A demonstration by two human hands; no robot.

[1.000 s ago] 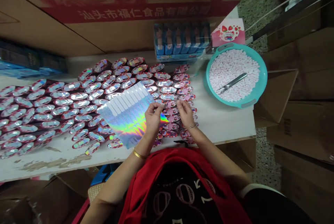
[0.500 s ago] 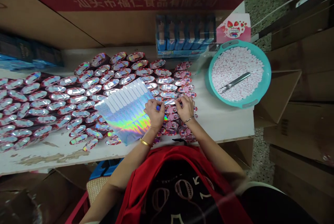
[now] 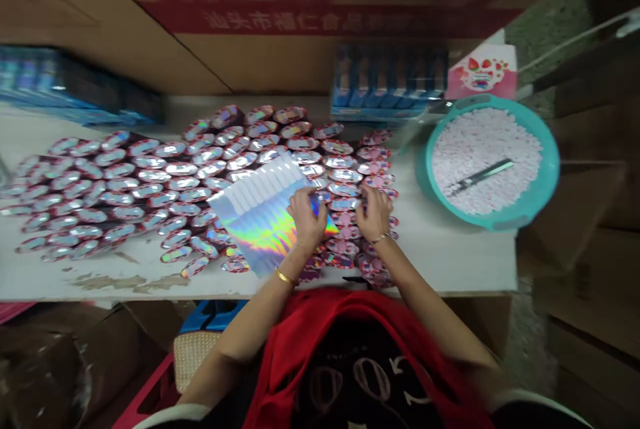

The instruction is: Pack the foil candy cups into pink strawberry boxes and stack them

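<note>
My left hand has its fingers curled over the right edge of a shiny rainbow sticker sheet, near the left end of a silvery foil packet. What its fingers hold, if anything, is hidden. At that packet's right end, my right hand is closed with bent fingers and thumb. The sheet has a row of white strips along its top and lies over part of the packed group of upright packets. Pink round pieces top the packets closest to me and those along the right side.
A turquoise basin of small pale pieces stands right, with metal tongs inside. Blue boxes stand at the back, more at back left. Large cartons wall off the table. A stool sits below.
The view has shifted, so the table appears farther right. The thin white strip pinched between both hands is no longer visible; my hands are now lower around a foil packet, slightly farther apart.
</note>
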